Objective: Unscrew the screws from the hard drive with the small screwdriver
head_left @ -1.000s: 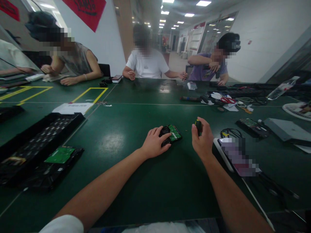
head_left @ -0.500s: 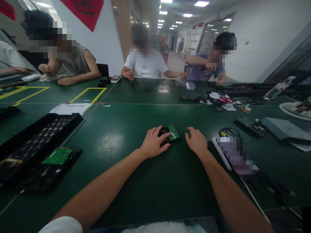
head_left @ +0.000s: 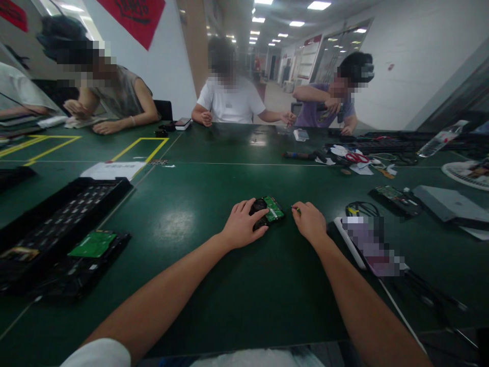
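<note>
Dark green and faintly glossy, the surface point(head_left: 198, 285) stretches away under ceiling strip lights, crossed by thin pale seams and yellow taped rectangles. At far left lies a long black plastic tray point(head_left: 57, 214) with rows of small slots, and just in front of it a flat green circuit board point(head_left: 93, 243) rests on a black frame. A white paper sheet point(head_left: 112, 169) lies beyond the tray.

Near the middle, the left hand point(head_left: 241, 227) rests palm down with its grip closed over the left end of a small hard drive point(head_left: 268, 211), a black rectangular body with a green circuit board facing up; thumb and fingers wrap its edge, holding it flat on the surface. Just beside it, the right hand point(head_left: 310, 223) lies knuckles up, its fingers curled on a screwdriver point(head_left: 296, 208), of which only a bit of green and black shows at the fingertips, close to the drive's right edge.

To the right of that hand lies a white-edged flat phone point(head_left: 369, 244), then black coiled cables point(head_left: 361, 209), another bare drive board point(head_left: 395, 200), and a grey metal slab point(head_left: 451, 204). Red-handled scissors point(head_left: 357, 158) sit among white scraps further back. Three people sit along the far edge, hands busy with their own small items.
</note>
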`<state>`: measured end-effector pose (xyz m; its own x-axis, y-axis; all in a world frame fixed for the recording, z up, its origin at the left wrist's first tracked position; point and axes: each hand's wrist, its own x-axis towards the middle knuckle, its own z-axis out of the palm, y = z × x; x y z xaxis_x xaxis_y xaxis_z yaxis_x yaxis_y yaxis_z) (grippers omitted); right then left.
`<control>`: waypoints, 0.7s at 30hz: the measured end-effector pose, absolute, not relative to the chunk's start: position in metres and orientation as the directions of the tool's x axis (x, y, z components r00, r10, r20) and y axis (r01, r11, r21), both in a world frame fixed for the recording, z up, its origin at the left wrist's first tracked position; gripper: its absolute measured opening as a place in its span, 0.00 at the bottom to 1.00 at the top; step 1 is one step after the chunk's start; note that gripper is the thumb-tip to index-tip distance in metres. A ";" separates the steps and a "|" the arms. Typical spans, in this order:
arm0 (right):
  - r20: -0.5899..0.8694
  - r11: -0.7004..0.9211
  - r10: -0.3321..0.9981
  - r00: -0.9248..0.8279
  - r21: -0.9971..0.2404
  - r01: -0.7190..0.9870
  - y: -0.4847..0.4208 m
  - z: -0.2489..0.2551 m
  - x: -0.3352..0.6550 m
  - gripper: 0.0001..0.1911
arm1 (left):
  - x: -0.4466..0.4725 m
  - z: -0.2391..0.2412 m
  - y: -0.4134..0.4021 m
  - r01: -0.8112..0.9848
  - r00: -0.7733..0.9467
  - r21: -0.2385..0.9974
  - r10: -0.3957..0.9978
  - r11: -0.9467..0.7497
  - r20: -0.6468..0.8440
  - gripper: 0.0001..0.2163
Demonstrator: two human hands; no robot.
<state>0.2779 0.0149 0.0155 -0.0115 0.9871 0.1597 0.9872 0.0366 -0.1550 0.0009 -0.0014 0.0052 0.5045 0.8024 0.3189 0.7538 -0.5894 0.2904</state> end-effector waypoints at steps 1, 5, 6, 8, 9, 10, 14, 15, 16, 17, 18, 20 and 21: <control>0.161 0.036 0.987 -0.011 -0.155 0.987 0.015 0.016 0.277 0.16 | 0.001 0.005 -0.001 0.754 0.505 0.290 0.802 -0.589 0.319 0.27; 0.165 0.041 0.986 -0.015 -0.159 0.986 0.014 0.019 0.274 0.14 | 0.000 0.004 -0.001 0.759 0.504 0.283 0.804 -0.586 0.316 0.26; 0.168 0.048 0.986 -0.020 -0.161 0.986 0.013 0.020 0.273 0.14 | 0.000 0.004 0.000 0.759 0.505 0.281 0.803 -0.587 0.315 0.26; 0.176 0.067 0.984 -0.037 -0.166 0.984 0.011 0.022 0.271 0.14 | 0.000 0.004 0.000 0.755 0.510 0.282 0.800 -0.592 0.314 0.26; 0.187 0.082 0.981 -0.049 -0.173 0.982 0.009 0.023 0.270 0.13 | -0.001 0.004 0.001 0.751 0.513 0.284 0.798 -0.595 0.315 0.27; 0.200 0.099 0.978 -0.062 -0.182 0.978 0.007 0.024 0.268 0.13 | -0.002 0.004 0.001 0.747 0.517 0.289 0.796 -0.599 0.316 0.27; 0.283 0.217 0.949 -0.142 -0.253 0.943 -0.003 0.031 0.256 0.13 | -0.008 0.006 0.003 0.704 0.564 0.305 0.766 -0.642 0.310 0.26; 0.291 0.240 0.943 -0.160 -0.264 0.934 -0.006 0.032 0.253 0.13 | -0.010 0.008 0.004 0.686 0.588 0.304 0.750 -0.661 0.305 0.26; 0.291 0.258 0.941 -0.175 -0.277 0.926 -0.008 0.033 0.251 0.13 | -0.011 0.009 0.004 0.665 0.615 0.303 0.731 -0.683 0.298 0.26; 0.288 0.277 0.938 -0.193 -0.288 0.917 -0.009 0.034 0.250 0.13 | -0.013 0.010 0.004 0.641 0.642 0.302 0.709 -0.705 0.291 0.26; 0.283 0.289 0.937 -0.205 -0.299 0.909 -0.009 0.035 0.250 0.12 | -0.014 0.011 0.004 0.620 0.664 0.307 0.691 -0.722 0.285 0.26; 0.264 0.318 0.935 -0.239 -0.317 0.894 -0.008 0.036 0.253 0.11 | -0.015 0.012 0.003 0.590 0.688 0.316 0.668 -0.743 0.285 0.26; 0.246 0.342 0.931 -0.271 -0.324 0.882 -0.007 0.036 0.256 0.10 | -0.016 0.013 0.003 0.581 0.693 0.317 0.660 -0.749 0.290 0.26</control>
<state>0.2562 -0.0070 0.0360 -0.2711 0.9306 0.2458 0.8819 0.3424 -0.3240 -0.0157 0.0033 0.0127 0.6931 0.6601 0.2898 0.5811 -0.7494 0.3173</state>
